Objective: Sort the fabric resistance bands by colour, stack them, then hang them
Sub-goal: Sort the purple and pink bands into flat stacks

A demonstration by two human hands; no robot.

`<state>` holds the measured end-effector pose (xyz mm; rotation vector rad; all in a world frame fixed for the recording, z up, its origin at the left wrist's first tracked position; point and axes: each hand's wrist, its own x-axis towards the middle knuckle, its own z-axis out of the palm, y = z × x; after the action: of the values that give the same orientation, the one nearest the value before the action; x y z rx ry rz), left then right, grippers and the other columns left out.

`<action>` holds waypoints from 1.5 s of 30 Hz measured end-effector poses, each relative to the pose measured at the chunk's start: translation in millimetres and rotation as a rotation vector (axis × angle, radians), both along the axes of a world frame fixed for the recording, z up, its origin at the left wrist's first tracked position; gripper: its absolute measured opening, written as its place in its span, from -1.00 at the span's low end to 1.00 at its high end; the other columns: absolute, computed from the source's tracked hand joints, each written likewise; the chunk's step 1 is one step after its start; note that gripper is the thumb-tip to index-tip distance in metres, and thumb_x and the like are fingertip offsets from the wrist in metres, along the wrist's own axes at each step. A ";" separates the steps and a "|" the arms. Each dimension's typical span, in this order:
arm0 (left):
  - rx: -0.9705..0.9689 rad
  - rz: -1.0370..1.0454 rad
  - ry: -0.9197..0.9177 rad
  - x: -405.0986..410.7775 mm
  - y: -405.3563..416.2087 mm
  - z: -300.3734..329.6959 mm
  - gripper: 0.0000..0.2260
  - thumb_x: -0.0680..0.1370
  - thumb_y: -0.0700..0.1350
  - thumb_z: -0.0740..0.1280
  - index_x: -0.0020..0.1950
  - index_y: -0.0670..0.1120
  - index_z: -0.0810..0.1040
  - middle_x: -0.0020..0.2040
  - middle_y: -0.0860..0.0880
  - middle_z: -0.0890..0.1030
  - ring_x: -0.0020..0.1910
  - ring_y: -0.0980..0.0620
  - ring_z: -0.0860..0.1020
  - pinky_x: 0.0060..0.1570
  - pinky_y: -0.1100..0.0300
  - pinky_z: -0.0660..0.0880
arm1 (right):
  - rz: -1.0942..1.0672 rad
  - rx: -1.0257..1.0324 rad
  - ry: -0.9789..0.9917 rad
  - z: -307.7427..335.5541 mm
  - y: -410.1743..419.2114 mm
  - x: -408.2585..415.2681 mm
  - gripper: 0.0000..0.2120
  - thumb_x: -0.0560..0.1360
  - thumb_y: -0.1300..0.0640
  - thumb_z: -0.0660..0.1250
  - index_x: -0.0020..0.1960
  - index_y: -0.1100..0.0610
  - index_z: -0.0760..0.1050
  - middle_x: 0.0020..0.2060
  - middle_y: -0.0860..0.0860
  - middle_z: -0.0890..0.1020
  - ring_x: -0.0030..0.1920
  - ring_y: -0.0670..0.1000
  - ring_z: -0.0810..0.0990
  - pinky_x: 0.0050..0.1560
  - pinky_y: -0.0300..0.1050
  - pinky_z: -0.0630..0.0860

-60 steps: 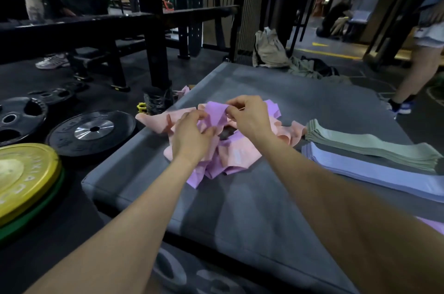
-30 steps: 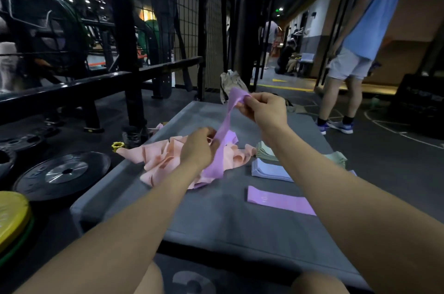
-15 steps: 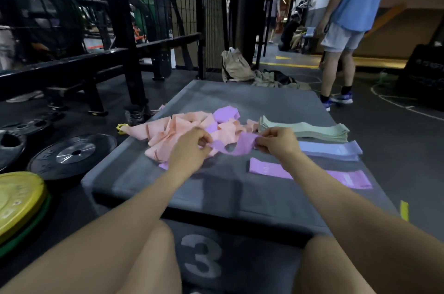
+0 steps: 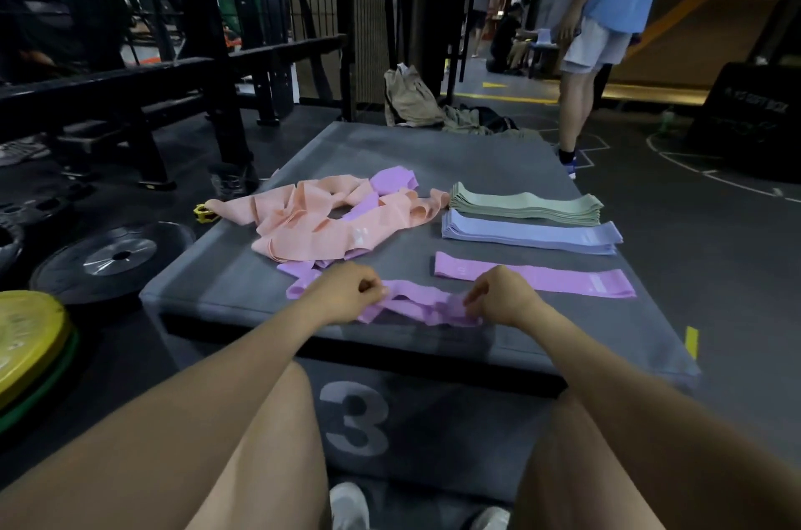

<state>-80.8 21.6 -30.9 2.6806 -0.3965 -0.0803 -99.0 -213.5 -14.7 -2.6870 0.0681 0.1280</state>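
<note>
Since half a second ago, both hands have come back toward the near edge of the grey padded box [image 4: 268, 282], bringing a purple band [image 4: 416, 304] away from the tangle. The left hand [image 4: 346, 297] pinches one end of it with curled fingers, and the right hand [image 4: 498, 297] pinches the other end; the band lies crumpled on the box top between them, its folds hard to read, and the fingertips of both hands are partly hidden behind the knuckles.

Just beyond the right hand lies a single flat purple band [image 4: 537, 280]. Past that sit a stack of blue bands [image 4: 529, 235] and, farther still, a stack of green bands [image 4: 526, 206], all lying parallel. To their left is the unsorted heap of pink bands [image 4: 329, 221] with a few purple pieces poking out; how many bands it holds cannot be told.

On the box's front face a large "3" [image 4: 355, 419] shows between the person's knees. Weight plates [image 4: 112, 258] lie on the floor at left, a yellow one [image 4: 26, 338] cut off by the picture's edge. A bystander [image 4: 607, 18] stands at upper right, cropped above the chest.
</note>
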 end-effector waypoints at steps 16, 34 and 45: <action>-0.099 0.357 -0.141 4.0 49.8 -20.8 -0.56 0.33 -0.23 0.47 0.19 -0.09 0.52 0.17 -0.11 0.44 0.17 -0.12 0.42 0.12 0.07 0.42 | 0.211 0.058 -0.071 -4.5 72.3 26.9 -0.71 0.48 0.15 0.38 0.18 0.22 0.55 0.13 0.11 0.62 0.14 0.09 0.56 0.12 -0.20 0.41; -0.307 0.359 -0.074 14.5 69.1 -34.8 -0.79 0.36 -0.24 0.48 -0.04 -0.11 0.60 0.01 -0.05 0.51 -0.04 -0.04 0.53 0.02 0.17 0.46 | 0.204 0.114 0.024 -27.3 160.0 58.6 -0.59 0.51 0.04 0.31 -0.42 0.14 0.24 -0.37 0.16 0.50 -0.26 0.16 0.46 -0.23 -0.16 0.37; -0.536 0.297 -0.116 26.1 45.3 -9.8 -0.91 0.51 -0.19 0.35 0.01 -0.10 0.54 -0.03 -0.02 0.58 -0.07 0.02 0.53 0.01 0.21 0.46 | 0.175 0.401 -0.176 9.9 127.0 51.2 -0.92 0.48 0.32 0.24 -0.09 0.28 0.51 -0.21 0.08 0.54 -0.18 0.02 0.43 -0.33 -0.28 0.28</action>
<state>-54.7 66.9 -40.7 2.1860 -0.0358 0.2386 -47.8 -86.5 -4.8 -2.2886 -0.2247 -0.0395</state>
